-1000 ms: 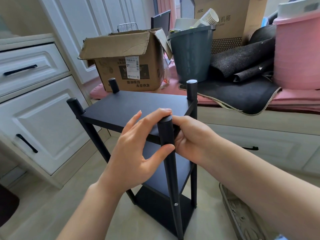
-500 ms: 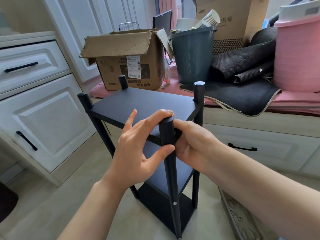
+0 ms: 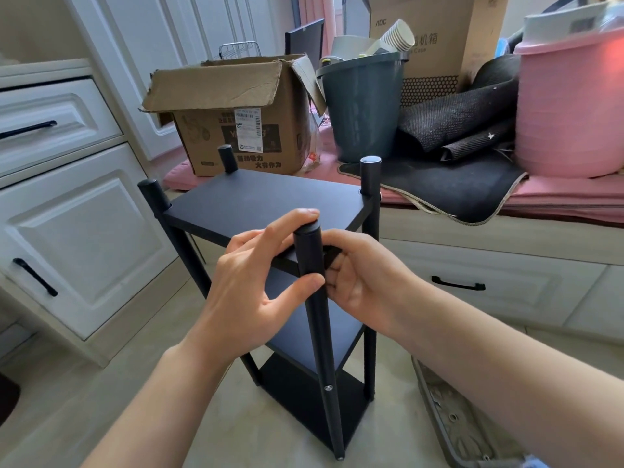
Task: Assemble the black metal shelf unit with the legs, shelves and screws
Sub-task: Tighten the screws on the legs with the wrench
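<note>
A black metal shelf unit (image 3: 263,204) stands upright on the floor, with three shelves and a round leg at each corner. My left hand (image 3: 250,292) grips the top of the near leg (image 3: 309,251), index finger over its cap and thumb pressing its front. My right hand (image 3: 364,282) is curled at the corner where that leg meets the top shelf, fingertips tucked behind the leg; what they hold is hidden. A silver screw head (image 3: 328,387) shows low on the same leg.
White cabinets (image 3: 77,238) stand close on the left. Behind the unit, a window bench (image 3: 506,244) carries an open cardboard box (image 3: 236,130), a grey bin (image 3: 363,106), black mats (image 3: 456,157) and a pink tub (image 3: 570,106). A grey tray (image 3: 449,420) lies on the floor at right.
The view has shifted so the shelf unit sits further right and lower. My right fingers have curled tighter behind the near leg; my left hand keeps its grip.
</note>
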The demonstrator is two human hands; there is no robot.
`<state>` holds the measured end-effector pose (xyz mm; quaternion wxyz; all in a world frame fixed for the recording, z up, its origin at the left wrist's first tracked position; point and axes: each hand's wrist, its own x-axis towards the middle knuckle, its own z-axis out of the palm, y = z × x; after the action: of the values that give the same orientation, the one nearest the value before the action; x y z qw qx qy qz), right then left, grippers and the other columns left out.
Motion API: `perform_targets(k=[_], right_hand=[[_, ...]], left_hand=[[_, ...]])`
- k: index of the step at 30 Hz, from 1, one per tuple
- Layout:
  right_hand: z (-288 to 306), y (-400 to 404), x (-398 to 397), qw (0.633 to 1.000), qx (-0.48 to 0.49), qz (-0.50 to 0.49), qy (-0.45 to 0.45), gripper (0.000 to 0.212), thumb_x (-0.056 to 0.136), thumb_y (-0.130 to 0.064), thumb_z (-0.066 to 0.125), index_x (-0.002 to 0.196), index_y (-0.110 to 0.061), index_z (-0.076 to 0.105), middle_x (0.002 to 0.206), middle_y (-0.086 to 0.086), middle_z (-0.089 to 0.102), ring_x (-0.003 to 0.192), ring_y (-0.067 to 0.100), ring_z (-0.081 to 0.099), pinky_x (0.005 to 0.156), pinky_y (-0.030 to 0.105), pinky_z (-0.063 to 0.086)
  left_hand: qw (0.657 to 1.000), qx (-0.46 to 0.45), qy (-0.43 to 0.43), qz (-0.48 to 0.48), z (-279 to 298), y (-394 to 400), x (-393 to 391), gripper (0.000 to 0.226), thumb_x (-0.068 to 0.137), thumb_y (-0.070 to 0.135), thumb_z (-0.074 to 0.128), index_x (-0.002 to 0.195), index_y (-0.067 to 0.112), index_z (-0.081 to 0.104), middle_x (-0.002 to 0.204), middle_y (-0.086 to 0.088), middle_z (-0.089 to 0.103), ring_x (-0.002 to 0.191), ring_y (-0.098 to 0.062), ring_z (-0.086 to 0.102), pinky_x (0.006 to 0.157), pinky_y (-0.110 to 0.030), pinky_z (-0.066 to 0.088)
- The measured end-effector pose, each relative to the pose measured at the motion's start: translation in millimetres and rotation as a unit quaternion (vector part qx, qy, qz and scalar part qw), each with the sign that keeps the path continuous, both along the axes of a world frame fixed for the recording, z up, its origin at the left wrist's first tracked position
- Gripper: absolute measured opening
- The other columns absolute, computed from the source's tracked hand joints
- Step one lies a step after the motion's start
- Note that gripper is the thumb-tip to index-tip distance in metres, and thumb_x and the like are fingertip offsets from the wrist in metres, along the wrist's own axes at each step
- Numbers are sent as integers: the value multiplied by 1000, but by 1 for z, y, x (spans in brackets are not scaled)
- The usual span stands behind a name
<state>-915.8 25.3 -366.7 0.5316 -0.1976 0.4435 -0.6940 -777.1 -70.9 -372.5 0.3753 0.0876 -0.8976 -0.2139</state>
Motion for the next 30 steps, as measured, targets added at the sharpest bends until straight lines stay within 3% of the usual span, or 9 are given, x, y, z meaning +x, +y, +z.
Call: perform_targets(k=[5, 10, 12, 15, 21, 23, 26, 28, 30], right_hand=[[4, 25, -28, 998, 47, 8, 39, 37, 97, -33, 54, 120, -6, 65, 108, 11, 75, 105, 23, 71, 99, 35, 51], [-15, 72, -78, 987, 128, -19, 94, 30, 100, -24, 49, 117, -3, 62, 107, 14, 74, 102, 26, 72, 99, 40, 50], [-35, 93, -99, 979, 170, -23, 113, 29, 99, -19, 49, 117, -1, 62, 106, 17, 74, 100, 28, 72, 99, 42, 50], [-72, 116, -129, 960, 239, -33, 141, 27, 98, -14, 51, 117, 2, 62, 103, 19, 74, 97, 30, 73, 95, 41, 52], [-172, 135, -170, 906, 352, 27, 232, 18, 98, -11, 56, 111, -1, 64, 94, 16, 76, 91, 28, 74, 85, 37, 58], [-209, 136, -175, 878, 392, 61, 267, 14, 97, -10, 57, 105, -3, 66, 92, 15, 76, 87, 26, 74, 86, 36, 58], [-258, 135, -174, 842, 438, 114, 294, 12, 95, -7, 57, 97, -1, 68, 87, 17, 75, 73, 23, 66, 69, 31, 53], [-293, 132, -173, 802, 465, 162, 339, 12, 90, -5, 59, 83, -3, 69, 77, 15, 72, 61, 19, 62, 56, 26, 50], [-322, 127, -169, 753, 491, 210, 385, 13, 84, -6, 57, 76, -7, 67, 84, 14, 73, 63, 18, 64, 51, 22, 47]], left_hand=[[1000, 11, -11, 11, 1, 2, -3, 58, 86, 53, 61, 139, 45, 39, 126, 17, 67, 124, 0, 56, 113, -46, 39], [999, 22, -29, 28, 1, 5, -8, 60, 84, 57, 59, 139, 49, 36, 127, 20, 66, 128, -10, 56, 112, -17, 30], [999, 20, -23, 27, 1, 7, -12, 60, 84, 55, 60, 139, 48, 37, 128, 20, 66, 127, -12, 57, 115, -25, 33], [1000, 14, -9, 24, 2, 9, -20, 59, 85, 50, 64, 139, 47, 39, 129, 20, 65, 125, -14, 60, 112, -50, 41], [1000, 20, -8, 20, 3, 14, -28, 59, 86, 47, 63, 140, 43, 39, 129, 20, 65, 122, -5, 61, 112, -36, 43], [1000, 21, -4, 22, 3, 17, -28, 58, 86, 45, 63, 138, 47, 38, 129, 18, 66, 121, -8, 63, 112, -41, 43], [1000, 23, -5, 21, 1, 19, -30, 57, 88, 40, 63, 137, 44, 34, 130, 13, 65, 122, -9, 63, 110, -47, 45], [999, 32, -7, 12, 0, 19, -31, 57, 90, 35, 63, 138, 37, 34, 130, 10, 64, 125, -9, 61, 109, -49, 45], [999, 35, -7, 9, 0, 21, -32, 57, 90, 32, 62, 139, 30, 33, 130, 7, 64, 127, -9, 60, 109, -48, 46]])
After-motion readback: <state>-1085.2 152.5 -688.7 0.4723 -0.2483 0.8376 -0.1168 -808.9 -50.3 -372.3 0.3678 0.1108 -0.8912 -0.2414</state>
